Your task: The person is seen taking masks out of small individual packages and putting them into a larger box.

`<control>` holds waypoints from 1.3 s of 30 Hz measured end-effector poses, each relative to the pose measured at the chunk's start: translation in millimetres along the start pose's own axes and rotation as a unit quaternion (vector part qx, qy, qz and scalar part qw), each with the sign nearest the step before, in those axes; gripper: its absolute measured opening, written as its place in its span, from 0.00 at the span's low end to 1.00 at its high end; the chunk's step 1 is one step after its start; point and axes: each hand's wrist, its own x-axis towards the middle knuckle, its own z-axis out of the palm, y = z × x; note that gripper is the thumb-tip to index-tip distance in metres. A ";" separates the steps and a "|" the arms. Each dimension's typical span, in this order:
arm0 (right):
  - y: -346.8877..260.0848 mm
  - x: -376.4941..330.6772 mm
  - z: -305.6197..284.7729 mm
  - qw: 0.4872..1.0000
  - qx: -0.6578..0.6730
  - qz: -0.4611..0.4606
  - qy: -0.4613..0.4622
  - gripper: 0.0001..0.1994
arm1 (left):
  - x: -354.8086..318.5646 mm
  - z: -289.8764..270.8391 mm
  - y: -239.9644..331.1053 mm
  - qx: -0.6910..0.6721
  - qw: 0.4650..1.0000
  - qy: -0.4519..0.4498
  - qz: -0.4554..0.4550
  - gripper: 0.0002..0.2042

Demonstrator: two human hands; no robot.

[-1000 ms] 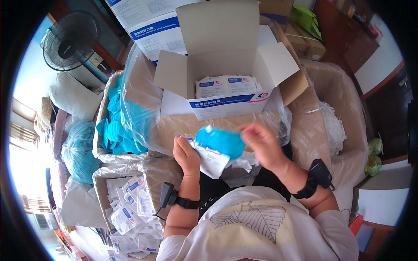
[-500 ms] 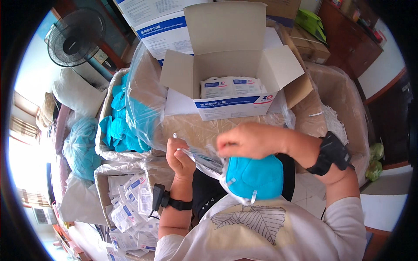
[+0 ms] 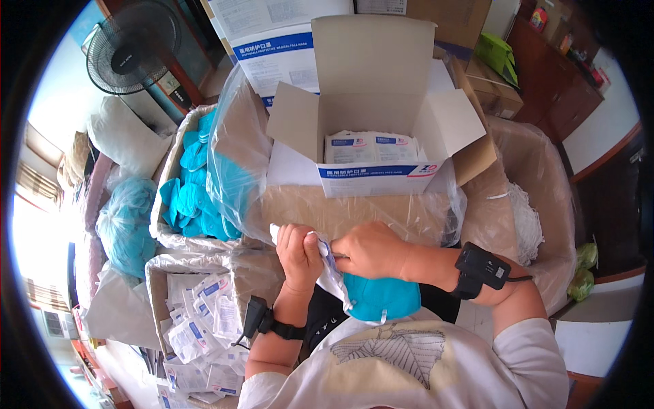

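Observation:
My left hand (image 3: 300, 258) is closed round a white and blue packaging pouch (image 3: 332, 276), which slants down in front of my shirt. Close beside it, my right hand (image 3: 368, 252) is closed, its fingertips bent in at the pouch's edge and partly hidden there. A teal cup-shaped face mask (image 3: 383, 298) hangs below my right hand, its left edge against the pouch; the fingers seem to grip its upper part, which my hand covers. Beyond both hands stands an open white carton (image 3: 378, 183) with packed pouches (image 3: 371, 148) inside.
At left, a lined box holds teal masks (image 3: 194, 187); a nearer one holds flat pouches (image 3: 204, 327). A lined carton (image 3: 545, 157) at right contains white straps (image 3: 524, 225). Further off are a black fan (image 3: 129, 51), stacked cartons (image 3: 279, 61) and a teal-filled bag (image 3: 127, 221).
My right hand has come lower, its fingers now at the pouch beside my left hand. The pouch stands more upright, and the mask shows less, partly covered by my right hand.

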 end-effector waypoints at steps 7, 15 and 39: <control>0.8 2.6 -1.7 0.993 0.020 0.066 0.095 0.08 | 3.2 -1.5 1.6 -0.032 0.998 0.003 -0.056 0.09; 12.6 -8.0 7.2 0.987 -0.051 -0.118 0.101 0.05 | -4.2 0.2 -2.4 -0.040 0.993 -0.018 -0.106 0.09; -9.8 -15.8 -76.6 0.793 0.535 0.063 0.283 0.04 | -33.3 -185.1 -103.8 0.210 0.918 0.254 -0.222 0.16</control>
